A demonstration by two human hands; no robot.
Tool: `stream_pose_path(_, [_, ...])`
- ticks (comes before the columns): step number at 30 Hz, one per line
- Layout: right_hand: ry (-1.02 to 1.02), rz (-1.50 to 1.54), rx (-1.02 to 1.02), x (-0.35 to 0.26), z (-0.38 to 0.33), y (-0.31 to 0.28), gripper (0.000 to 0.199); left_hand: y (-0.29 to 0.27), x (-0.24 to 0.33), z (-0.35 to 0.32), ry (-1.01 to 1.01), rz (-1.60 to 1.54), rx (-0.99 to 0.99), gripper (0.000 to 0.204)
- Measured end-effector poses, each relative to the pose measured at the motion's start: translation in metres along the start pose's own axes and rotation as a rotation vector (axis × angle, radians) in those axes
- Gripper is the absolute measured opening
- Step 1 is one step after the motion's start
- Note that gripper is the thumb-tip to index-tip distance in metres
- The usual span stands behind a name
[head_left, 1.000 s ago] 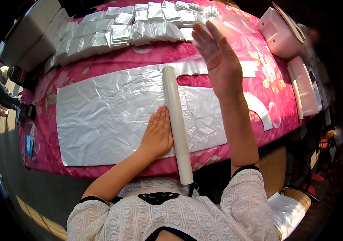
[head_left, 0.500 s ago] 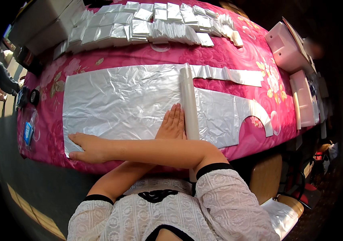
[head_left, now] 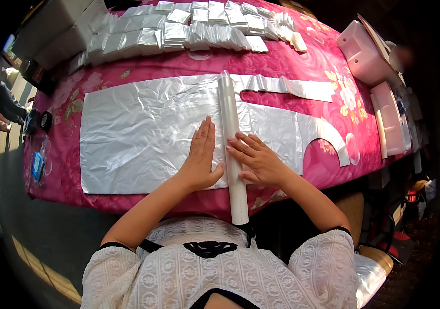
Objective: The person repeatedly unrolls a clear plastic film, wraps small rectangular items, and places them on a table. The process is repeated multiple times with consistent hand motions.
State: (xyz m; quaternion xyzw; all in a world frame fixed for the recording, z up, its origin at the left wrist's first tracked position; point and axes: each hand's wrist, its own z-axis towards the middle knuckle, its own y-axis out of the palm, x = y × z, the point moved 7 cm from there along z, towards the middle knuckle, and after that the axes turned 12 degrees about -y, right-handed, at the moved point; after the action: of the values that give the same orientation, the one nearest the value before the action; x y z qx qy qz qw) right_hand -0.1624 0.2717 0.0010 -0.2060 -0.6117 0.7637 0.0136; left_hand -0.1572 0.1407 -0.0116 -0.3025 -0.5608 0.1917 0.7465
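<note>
L hand (head_left: pixel 199 159) on silvery plastic bag (head_left: pixel 132 134), fingers straight; R hand (head_left: pixel 260 160) atop pale roll (head_left: pixel 238 201), fingers slightly apart — neither clamped. Roll lies across bag on pink tablecloth (head_left: pixel 287 64), near end past tbl edge.

Pink floral tablecloth (head_left: pixel 287 64), flat silvery bag (head_left: pixel 132 139), stacked folded packets (head_left: pixel 174 32)

On my remote feed, the left forearm (head_left: pixel 148 211) and right forearm (head_left: pixel 315 202) converge forward from bent elbows. Left hand (head_left: pixel 199 159): palm down, fingers straight and pointing forward, thumb angled rightward. Right hand (head_left: pixel 255 160): palm down, fingers slightly spread, directed leftward and forward. The hands remain uncrossed, apart.
</note>
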Motion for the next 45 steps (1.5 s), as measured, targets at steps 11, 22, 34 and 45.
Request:
stream_pose_path(11, [-0.535,0.700,0.148,-0.128,0.176,0.004,0.039,-0.181,-0.104,-0.166,-0.558,-0.486,0.437,0.061])
stream_pose_path(22, [-0.559,0.043,-0.011,-0.090,0.294,0.093,0.056,-0.178,-0.098,-0.236,-0.691,-0.306,0.454,0.059])
stream_pose_path(34, [0.273,0.489,0.788,-0.098,0.347,0.104,0.080,-0.171,-0.125,-0.243,-1.000,-0.647,0.411,0.062])
stream_pose_path(45, [0.335,1.841,0.737,-0.052,0.257,0.018,0.073,-0.111,-0.060,-0.166,-0.722,-1.552,-0.207,0.092])
